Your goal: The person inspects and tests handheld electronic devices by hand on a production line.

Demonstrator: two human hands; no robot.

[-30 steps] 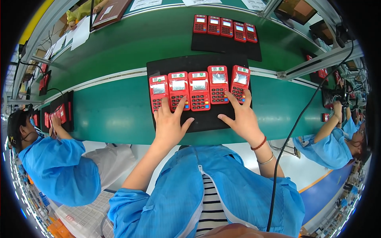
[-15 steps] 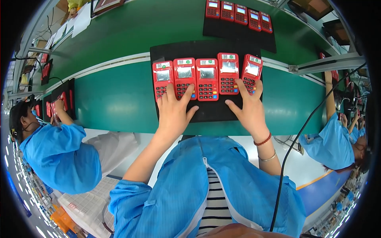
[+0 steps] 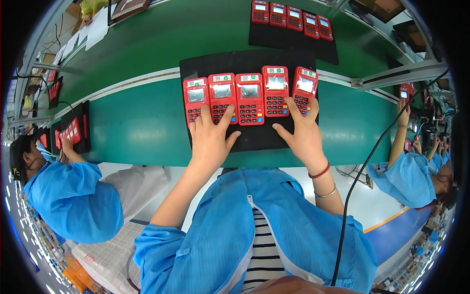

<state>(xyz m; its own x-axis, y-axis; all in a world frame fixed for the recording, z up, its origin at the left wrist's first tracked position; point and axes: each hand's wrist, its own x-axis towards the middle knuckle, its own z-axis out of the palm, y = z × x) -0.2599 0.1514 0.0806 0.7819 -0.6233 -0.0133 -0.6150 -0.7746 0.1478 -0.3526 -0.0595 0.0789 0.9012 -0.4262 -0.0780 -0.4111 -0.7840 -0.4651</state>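
Several red card payment terminals with keypads and grey screens lie in a row on a black mat. My left hand is open, its fingers spread over the keypads of the leftmost terminal and the second terminal. The middle terminal lies between my hands, untouched. With fingers apart, my right hand reaches onto the keypads of the fourth terminal and the tilted rightmost terminal. Whether my fingertips press any keys cannot be made out. Both thumbs rest off the terminals, near the mat.
Beyond a pale rail, a second black mat carries more red terminals with lit screens. A black cable hangs at the right. A co-worker in blue handles terminals at left; another co-worker is at right.
The whole view has shifted slightly left. My hands keep about the same places on the keypads. The right co-worker's raised hand now shows at a lit terminal.
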